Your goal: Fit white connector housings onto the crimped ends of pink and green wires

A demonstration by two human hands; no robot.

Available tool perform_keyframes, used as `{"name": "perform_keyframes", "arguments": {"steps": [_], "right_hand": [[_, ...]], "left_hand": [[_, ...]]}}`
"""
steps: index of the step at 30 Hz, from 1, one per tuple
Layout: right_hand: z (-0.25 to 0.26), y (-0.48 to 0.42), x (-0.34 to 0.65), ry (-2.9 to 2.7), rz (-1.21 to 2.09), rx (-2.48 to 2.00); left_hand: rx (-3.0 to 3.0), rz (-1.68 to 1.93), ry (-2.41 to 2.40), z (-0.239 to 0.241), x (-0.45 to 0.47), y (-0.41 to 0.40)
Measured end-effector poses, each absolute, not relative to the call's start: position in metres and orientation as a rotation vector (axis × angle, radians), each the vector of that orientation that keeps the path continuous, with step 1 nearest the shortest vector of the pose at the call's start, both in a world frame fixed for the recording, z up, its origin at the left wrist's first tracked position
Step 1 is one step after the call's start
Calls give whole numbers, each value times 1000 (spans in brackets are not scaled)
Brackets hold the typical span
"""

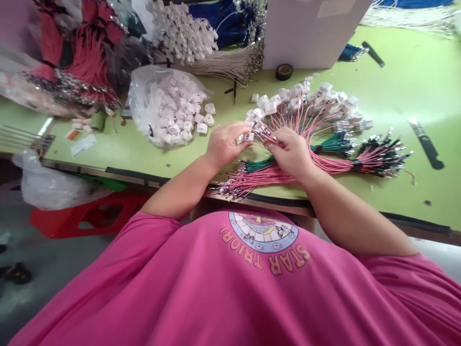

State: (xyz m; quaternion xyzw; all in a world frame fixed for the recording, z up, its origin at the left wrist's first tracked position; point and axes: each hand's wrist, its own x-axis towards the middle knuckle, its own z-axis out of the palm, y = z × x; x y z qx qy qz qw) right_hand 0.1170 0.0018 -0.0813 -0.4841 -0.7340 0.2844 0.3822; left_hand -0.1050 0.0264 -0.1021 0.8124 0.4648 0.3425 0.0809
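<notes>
White connector housing (248, 137) sits near mid-worktop, just left of a fan of pink wires (302, 117). Left hand (228, 140) is closed in a fingertip pinch on the housing. Right hand (291, 151) grips a few of the pink wires close to their ends, thumb on top; exact count can't be told. Whether any wire end is inside the housing: can't tell, too small.

Handling, my read: housing is light, stiff, probably smooth plastic, small enough to twist in the fingers. Hold it by the side walls, slot face clear. Wires look light and floppy, likely to buckle if held far back; grip just behind the metal ends. Those ends are probably the fragile bit, easy to bend or snag.

Around the hands: housings on wire ends (273, 104) cluster on the far side. Green wires (336, 143) lie among the pink, and a dark-banded bundle end (378, 156) points right.

Further out: clear bag of housings (144, 108) to the left, loose housings (202, 128) at its right edge. Tape roll (284, 72) far, in front of a pale box (306, 36). Black-handled knife (427, 144) right on the worktop (399, 86).
</notes>
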Motion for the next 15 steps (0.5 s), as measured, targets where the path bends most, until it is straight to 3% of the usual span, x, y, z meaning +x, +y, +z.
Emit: {"name": "perform_keyframes", "arguments": {"steps": [3,10,15], "right_hand": [[-80,-4,118,-1917,695,-1157],[-85,-10,106,-1911,1196,-1226],[-85,-9,109,-1816,1145,-1250]], "left_hand": [[2322,993,1511,-107,-106,38],[1688,1152,1410,-121,-117,70],[1150,992,1128,-94,-145,65]]}}
